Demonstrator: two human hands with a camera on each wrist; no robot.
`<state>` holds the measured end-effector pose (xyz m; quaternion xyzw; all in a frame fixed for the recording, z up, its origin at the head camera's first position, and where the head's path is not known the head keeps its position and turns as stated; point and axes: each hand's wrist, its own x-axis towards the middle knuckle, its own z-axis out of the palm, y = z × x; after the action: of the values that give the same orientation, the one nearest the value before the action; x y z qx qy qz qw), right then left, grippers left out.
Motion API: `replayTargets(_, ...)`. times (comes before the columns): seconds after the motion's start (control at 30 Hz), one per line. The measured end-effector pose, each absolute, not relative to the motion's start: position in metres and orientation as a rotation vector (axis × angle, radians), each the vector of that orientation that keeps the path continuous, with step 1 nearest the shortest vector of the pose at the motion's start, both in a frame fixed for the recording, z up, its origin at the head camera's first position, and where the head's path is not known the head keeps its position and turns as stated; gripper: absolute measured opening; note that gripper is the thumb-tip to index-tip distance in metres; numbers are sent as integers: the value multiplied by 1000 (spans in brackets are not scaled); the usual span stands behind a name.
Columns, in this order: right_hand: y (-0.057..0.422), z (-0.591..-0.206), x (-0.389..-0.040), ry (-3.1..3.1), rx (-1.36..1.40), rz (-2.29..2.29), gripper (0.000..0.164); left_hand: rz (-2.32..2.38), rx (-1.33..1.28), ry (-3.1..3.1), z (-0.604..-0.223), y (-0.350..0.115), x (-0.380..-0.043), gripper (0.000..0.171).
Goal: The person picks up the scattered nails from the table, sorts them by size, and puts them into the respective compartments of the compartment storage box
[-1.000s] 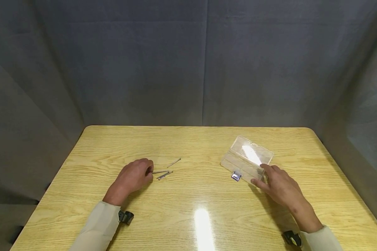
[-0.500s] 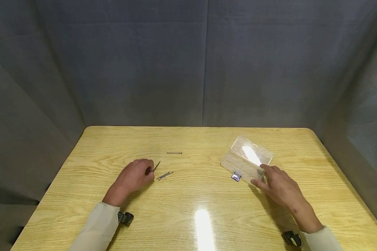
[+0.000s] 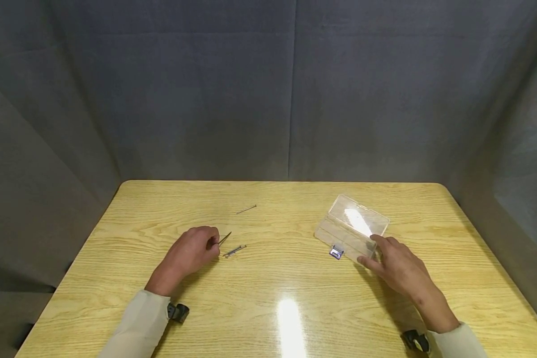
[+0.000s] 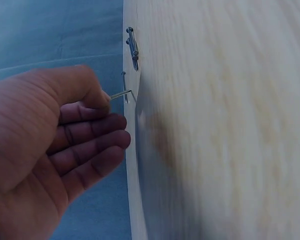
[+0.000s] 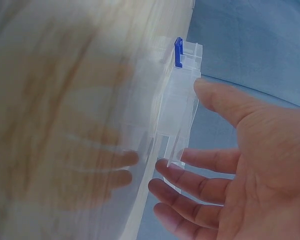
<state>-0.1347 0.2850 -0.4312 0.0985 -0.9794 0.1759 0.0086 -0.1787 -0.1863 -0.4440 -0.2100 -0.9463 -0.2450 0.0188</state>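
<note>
My left hand [image 3: 190, 253] pinches a thin metal nail [image 3: 225, 238] between thumb and index finger, its free end angled up and away to the right. The left wrist view shows that nail [image 4: 121, 94] low over the tabletop, the other fingers loosely bent. Just right of the hand lies a small bunch of nails [image 3: 235, 250]. Farther back is a single nail [image 3: 246, 209]. My right hand [image 3: 402, 263] holds the right end of an opened clear plastic box [image 3: 344, 238], thumb on its near side and index finger at the lid. The box has a blue latch [image 5: 178, 52].
The wood-grain table [image 3: 268, 283] has rounded far corners and a bright glare patch near the front. A dark grey curtain [image 3: 206, 99] stands behind and along both sides. Each wrist wears a small black camera.
The single nail has rolled away toward the back of the table. The nail in my left hand has swung from pointing right to pointing up and away. The right hand and box stay put.
</note>
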Motion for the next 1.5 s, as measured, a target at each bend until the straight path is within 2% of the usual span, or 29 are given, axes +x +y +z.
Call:
replayTargets(0.63,288,-429,-134,-3051,315,542,72,-839,-771,-2863,-433,-162,-182,15)
replayTargets(0.97,286,-427,-134,-3042,338,544,66,-832,-834,-2834,-424,-141,-187,16)
replayTargets(1.5,285,-430,-134,-3034,383,556,68,-905,-1141,-2752,-413,-82,-212,15)
